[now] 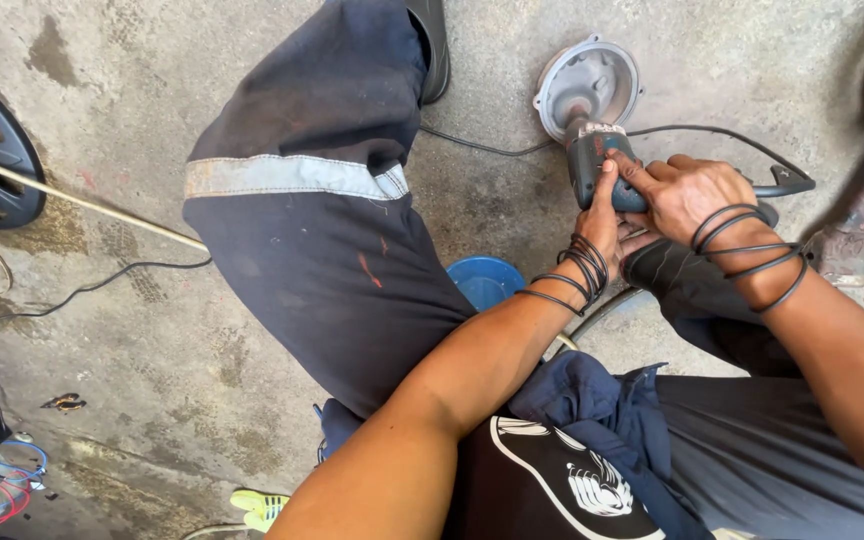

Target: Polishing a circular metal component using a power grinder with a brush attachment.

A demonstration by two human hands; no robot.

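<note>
Both hands hold a dark blue-grey power tool (602, 170), which looks like an angle grinder. Its head is pressed into a round grey metal housing (589, 82) that lies on the rough, stained concrete floor (152, 330). The left hand (602, 225) grips the tool body from below, its fingers closed around it and the thumb up along the side. The right hand (687, 195) lies over the rear of the body, fingers curled on it. Thin black rubber bands (577, 270) circle both wrists. The housing is dull and cast-looking, with small lugs on its rim; I judge the work on it is under way, not finished. Beside the tool a black cable (712, 135) runs off, and nearer the person a blue plastic lid (487, 280) shows.
</note>
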